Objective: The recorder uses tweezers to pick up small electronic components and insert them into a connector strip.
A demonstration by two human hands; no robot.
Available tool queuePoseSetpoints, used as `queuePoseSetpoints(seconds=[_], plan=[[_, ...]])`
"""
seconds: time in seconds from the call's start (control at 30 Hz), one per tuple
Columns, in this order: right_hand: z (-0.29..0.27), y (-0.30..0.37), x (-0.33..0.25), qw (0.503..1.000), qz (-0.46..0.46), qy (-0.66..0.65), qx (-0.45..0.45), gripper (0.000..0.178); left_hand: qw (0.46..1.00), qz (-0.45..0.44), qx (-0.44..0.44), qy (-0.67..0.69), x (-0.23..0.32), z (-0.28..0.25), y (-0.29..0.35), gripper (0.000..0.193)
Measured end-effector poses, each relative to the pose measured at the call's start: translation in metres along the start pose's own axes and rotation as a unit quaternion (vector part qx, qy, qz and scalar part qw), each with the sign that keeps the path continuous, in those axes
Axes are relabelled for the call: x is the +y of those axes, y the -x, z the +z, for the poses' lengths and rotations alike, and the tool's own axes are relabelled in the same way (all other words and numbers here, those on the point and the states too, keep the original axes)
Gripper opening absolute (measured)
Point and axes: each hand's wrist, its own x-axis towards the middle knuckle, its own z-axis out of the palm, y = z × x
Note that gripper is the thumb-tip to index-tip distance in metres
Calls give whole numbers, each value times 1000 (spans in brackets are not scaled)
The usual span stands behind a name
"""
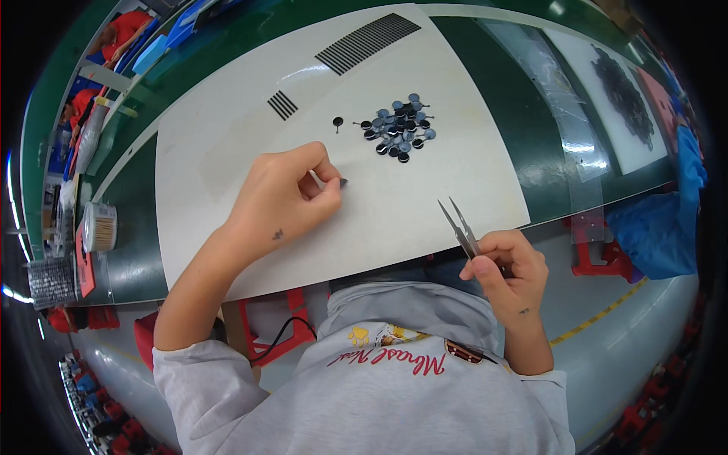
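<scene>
My left hand [288, 189] is over the white sheet [227, 152], its thumb and index finger pinched on a small dark piece [343, 182]. Only the tip of that piece shows, so its full shape is hidden. My right hand [509, 274], at the front edge of the sheet, grips metal tweezers [462, 231]. Their two tips point up and left, spread apart, with nothing between them. Beyond my hands lies a heap of small round discs with thin tails [398, 129], some glossy black and some blue-grey. A single black disc [338, 121] lies left of the heap, its tail toward me.
A dense block of dark strips [368, 44] lies at the sheet's far edge, with a short row of strips [282, 105] to its left. On the right are a white tray of dark pieces [622, 95] and clear plastic [584, 152]. A tub of sticks [100, 227] stands left.
</scene>
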Motion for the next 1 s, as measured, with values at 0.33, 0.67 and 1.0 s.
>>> queuePoseSetpoints(seconds=[0.33,0.67,1.0], plan=[[4,5,3,996,-24,75,-42,12,796,369,84,-473,2,20,3,13],[13,8,1,996,-1,36,-83,15,969,58,-13,239,15,22,38,7],[27,12,4,995,-65,-18,-73,13,866,65,89,488,1,60,56,11]])
